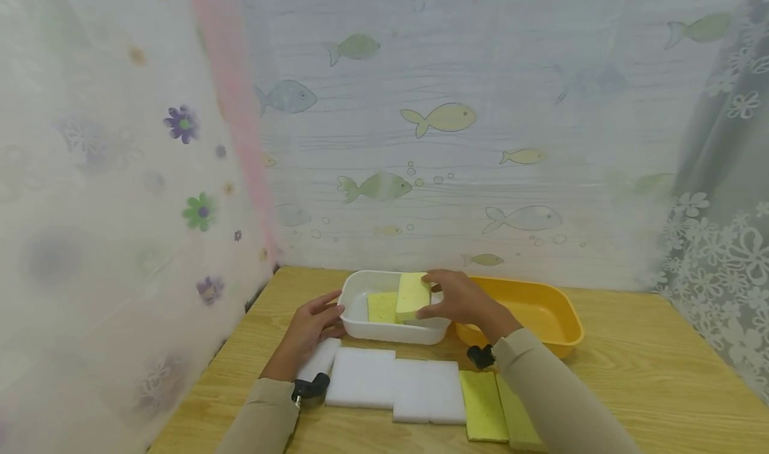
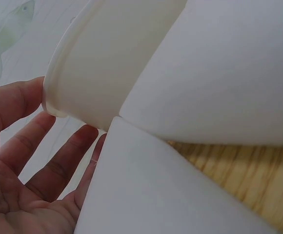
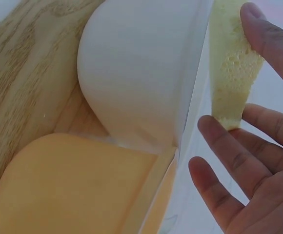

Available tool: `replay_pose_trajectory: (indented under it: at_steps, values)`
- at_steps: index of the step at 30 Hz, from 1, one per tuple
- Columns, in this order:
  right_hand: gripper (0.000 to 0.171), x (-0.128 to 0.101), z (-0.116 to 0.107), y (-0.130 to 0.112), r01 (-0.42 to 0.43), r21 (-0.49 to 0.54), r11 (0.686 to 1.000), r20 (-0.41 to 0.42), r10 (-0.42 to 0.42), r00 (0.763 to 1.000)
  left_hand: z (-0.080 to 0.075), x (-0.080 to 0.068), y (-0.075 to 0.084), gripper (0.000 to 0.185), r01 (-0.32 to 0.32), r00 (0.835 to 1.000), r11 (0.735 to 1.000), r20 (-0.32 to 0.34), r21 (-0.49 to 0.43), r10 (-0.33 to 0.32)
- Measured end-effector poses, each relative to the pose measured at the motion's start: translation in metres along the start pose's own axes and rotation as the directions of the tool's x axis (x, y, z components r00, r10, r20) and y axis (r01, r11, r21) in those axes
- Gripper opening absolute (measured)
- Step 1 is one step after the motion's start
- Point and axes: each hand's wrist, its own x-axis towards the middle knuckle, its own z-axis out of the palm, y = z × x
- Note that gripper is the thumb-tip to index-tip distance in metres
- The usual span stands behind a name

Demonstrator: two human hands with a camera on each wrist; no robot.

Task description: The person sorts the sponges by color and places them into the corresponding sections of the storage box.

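While over tub (image 1: 360,327), right hand (image 1: 462,300) pinching sponge (image 1: 413,296)

No legible text, label, brand, number or sign appears in any view: the white tray (image 1: 360,324), yellow tray (image 1: 561,314), sponges, counter (image 1: 661,387) and fish-patterned backdrop (image 1: 444,119) carry pictures or plain surfaces only.

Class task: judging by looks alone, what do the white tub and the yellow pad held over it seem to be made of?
White tub: probably plastic, with smooth, faintly glossy walls and a rolled rim. Yellow pad: looks like sponge, matte, with tiny open pores along its edge in the right wrist view.
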Motion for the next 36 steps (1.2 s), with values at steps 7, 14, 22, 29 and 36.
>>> replay_pose_trajectory:
  at_steps: [7,14,22,29,36]
  values:
    - [0.089,0.001,0.001,0.001,0.002,0.018,1.0,0.012,-0.003,1.0,0.001,-0.001,0.0,0.051,-0.005,1.0,1.0,0.011,0.007,0.005]
    - [0.088,-0.001,-0.001,-0.001,0.01,-0.004,1.0,0.024,-0.01,1.0,0.002,-0.002,0.001,0.051,-0.006,1.0,1.0,0.008,0.015,0.006]
    - [0.086,-0.007,-0.003,0.001,-0.005,-0.024,1.0,0.004,0.005,1.0,0.001,-0.002,0.001,0.052,-0.01,1.0,1.0,0.009,0.02,0.01]
    - [0.087,-0.016,-0.007,0.003,0.003,-0.033,0.999,-0.02,-0.004,1.0,0.001,-0.004,0.002,0.051,-0.013,1.0,1.0,0.015,0.009,0.013]
    - [0.088,-0.032,-0.014,0.002,0.056,-0.023,0.998,-0.035,-0.057,0.998,0.0,-0.004,0.002,0.052,-0.02,1.0,1.0,0.024,0.015,0.02]
